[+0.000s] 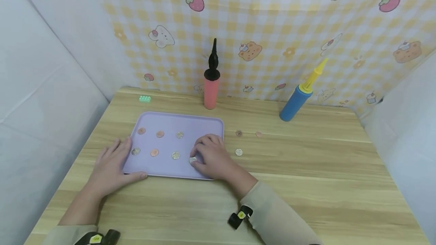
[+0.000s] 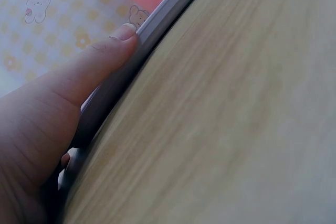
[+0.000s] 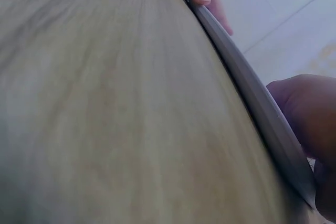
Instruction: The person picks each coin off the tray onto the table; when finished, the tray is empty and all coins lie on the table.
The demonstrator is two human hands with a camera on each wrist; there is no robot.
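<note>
A lilac tray (image 1: 190,122) lies on the wooden table (image 1: 306,169) and carries several coins in two rows, some copper (image 1: 160,134), some silver (image 1: 179,135). My left hand (image 1: 122,162) rests at the tray's near left corner, fingers straight, with its thumb (image 2: 100,61) pressed along the tray rim (image 2: 157,24). My right hand (image 1: 197,158) sits over the tray's near right part, its curled fingertips pinching a silver coin (image 1: 193,159) down on the tray floor. In the right wrist view only the tray rim (image 3: 247,77) and part of my right hand (image 3: 307,108) show.
Three more coins (image 1: 239,152) lie on the table right of the tray. A pink pump with a black nozzle (image 1: 211,92) stands behind the tray, and a blue and yellow pump (image 1: 295,103) leans at the back right. A small green brick (image 1: 145,98) sits at the back left.
</note>
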